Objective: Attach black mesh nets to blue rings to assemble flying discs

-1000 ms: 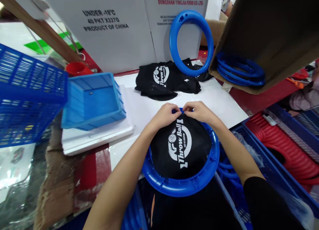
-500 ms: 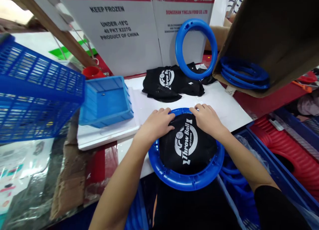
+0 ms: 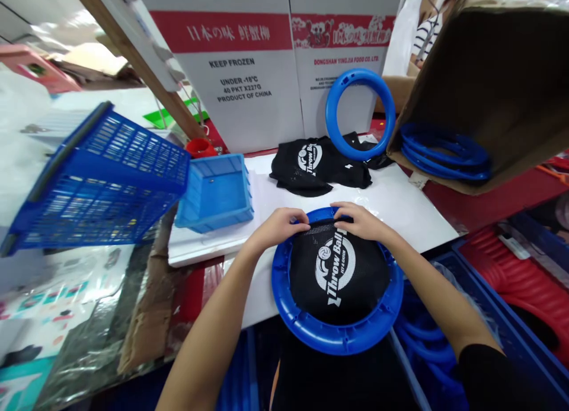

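At ring's far rim (image 3: 331,212), both hands now pinching net (image 3: 340,268), no longer flat

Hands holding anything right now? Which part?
Both. The left hand and right hand pinch the far edge of the black mesh net stretched over the blue ring, at the ring's far rim. Neither hand lifts the ring.

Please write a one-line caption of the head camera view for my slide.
Both hands, left hand and right hand, grip the far edge of a black mesh net lying in a blue ring.
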`<state>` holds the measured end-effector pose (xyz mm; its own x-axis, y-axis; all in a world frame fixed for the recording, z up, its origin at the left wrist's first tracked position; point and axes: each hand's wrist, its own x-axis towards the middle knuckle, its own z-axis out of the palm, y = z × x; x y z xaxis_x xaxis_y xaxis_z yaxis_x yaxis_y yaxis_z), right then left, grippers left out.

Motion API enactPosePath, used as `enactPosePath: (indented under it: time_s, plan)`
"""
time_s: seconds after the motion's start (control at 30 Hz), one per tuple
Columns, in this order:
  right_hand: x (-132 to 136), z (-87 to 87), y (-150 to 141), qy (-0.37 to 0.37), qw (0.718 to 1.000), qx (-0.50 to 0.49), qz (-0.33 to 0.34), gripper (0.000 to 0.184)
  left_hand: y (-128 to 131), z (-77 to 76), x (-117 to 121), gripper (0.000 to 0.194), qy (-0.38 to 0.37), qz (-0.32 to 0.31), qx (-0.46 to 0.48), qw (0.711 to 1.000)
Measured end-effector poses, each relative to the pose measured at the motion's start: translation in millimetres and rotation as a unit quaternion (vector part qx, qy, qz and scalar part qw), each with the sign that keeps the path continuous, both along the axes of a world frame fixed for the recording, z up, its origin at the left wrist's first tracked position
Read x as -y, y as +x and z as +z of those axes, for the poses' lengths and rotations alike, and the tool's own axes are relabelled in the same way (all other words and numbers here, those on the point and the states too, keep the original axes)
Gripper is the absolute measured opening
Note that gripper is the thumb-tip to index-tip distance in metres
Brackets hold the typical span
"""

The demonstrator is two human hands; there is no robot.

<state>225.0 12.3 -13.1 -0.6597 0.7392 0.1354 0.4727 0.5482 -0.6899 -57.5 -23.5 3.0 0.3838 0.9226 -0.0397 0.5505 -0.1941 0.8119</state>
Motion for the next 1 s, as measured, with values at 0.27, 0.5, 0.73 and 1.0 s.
enactPosePath:
  time_s: [0.27, 0.5, 0.73, 1.0]
  plan:
    - [-16, 3.9, 1, -0.133, 0.985, -0.082, -0.069, 0.010, 4, -6.1, 0, 0.029, -0.010, 0.048, 0.009, 0.999]
    - [-42, 3.6, 1, -0.203, 0.976, -0.075, -0.014, 0.017, 3, -3.9, 0, 0.027, -0.009, 0.048, -0.014, 0.999]
    - [-56, 0.9, 5, -0.236, 0.969, -0.058, 0.040, 0.026, 9, -9.9, 1, 0.020, -0.012, 0.105, -0.018, 0.994]
    - [-45, 0.0, 10, -0.177, 0.982, -0.052, 0.045, 0.022, 7, -15.3, 2, 0.032, -0.054, 0.129, 0.087, 0.986]
